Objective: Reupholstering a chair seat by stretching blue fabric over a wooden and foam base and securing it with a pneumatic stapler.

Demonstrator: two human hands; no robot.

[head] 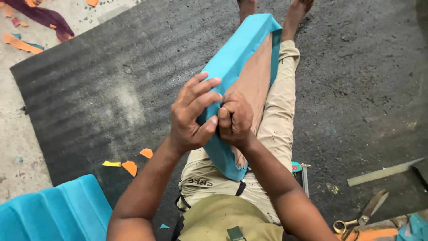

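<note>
Both grips clamp the turquoise-covered panel (236, 58): left hand (192, 114) pinches fabric over its near edge, right hand (235, 119) fisted against it, bracing it along the lap toward twelve o'clock; scissors (359, 217) lie at four o'clock.

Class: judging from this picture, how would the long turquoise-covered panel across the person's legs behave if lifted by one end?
The turquoise-covered panel probably stays stiff: it spans the legs with straight edges and no sag. It looks light for its size, resting on the legs while both hands work one end. The covering seems pliable, since the left hand and right hand pinch it there.
</note>
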